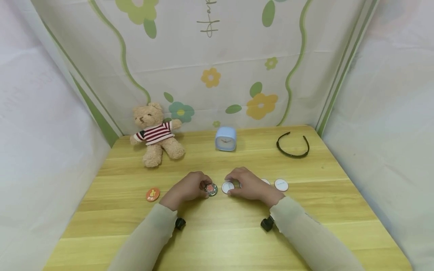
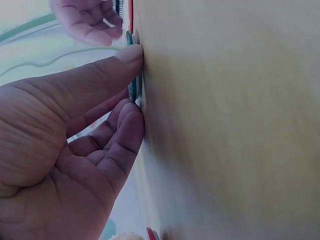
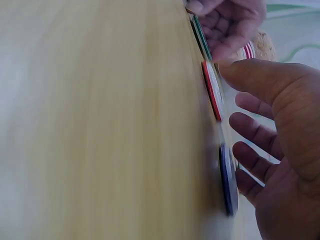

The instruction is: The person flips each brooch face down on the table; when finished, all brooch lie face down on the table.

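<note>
My left hand (image 1: 190,187) pinches a dark green round badge (image 1: 211,189) with a red picture on it, held by its edge. In the left wrist view the thumb lies on the green rim (image 2: 132,92) and the fingers curl at its far end, close to the tabletop. Just right of it lies a white badge with a red rim (image 3: 213,92). Over that white badge hovers my right hand (image 1: 249,184), thumb near its edge and fingers loosely spread. Below those fingers, a blue-rimmed badge (image 3: 228,180) shows in the right wrist view, mostly hidden from the head view.
An orange badge (image 1: 152,194) lies at left, and two white badges, one partly hidden and one in full sight (image 1: 281,184), at right. Behind stand a teddy bear (image 1: 156,133), a blue clock (image 1: 225,139) and a black headband (image 1: 293,154) on the wooden table (image 1: 217,241).
</note>
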`<state>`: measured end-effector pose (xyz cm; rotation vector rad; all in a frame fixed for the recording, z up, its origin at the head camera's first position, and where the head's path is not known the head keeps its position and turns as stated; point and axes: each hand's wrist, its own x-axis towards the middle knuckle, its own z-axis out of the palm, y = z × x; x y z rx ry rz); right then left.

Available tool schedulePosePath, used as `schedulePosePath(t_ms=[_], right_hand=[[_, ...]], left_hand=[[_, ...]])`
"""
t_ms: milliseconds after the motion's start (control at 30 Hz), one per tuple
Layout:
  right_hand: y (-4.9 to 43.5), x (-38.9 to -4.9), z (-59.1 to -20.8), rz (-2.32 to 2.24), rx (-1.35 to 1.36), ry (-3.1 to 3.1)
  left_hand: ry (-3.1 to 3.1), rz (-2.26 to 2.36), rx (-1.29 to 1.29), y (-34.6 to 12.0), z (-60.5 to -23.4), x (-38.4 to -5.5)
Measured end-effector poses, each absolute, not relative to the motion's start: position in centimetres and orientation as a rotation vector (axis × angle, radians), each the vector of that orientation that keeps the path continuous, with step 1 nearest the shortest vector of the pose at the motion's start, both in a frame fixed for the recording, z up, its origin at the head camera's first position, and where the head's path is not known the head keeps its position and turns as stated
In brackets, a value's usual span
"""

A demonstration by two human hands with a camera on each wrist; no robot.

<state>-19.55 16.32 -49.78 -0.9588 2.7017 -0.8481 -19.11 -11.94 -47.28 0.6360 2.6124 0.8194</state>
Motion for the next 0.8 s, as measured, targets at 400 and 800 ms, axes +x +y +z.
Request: schedulePosePath(t_ms=[400,800], right_hand=[[11.9,-19.4,-50.1,-0.817,-1.106,2.721],[11.4,-19.3,-49.8,-0.717,-1.189,2.758]], left_hand=[[2.611,0.824,0.642,-12.2,-47.2,-19.1],[2.582,0.844,0.697,-12.9,-46.9,-18.9]])
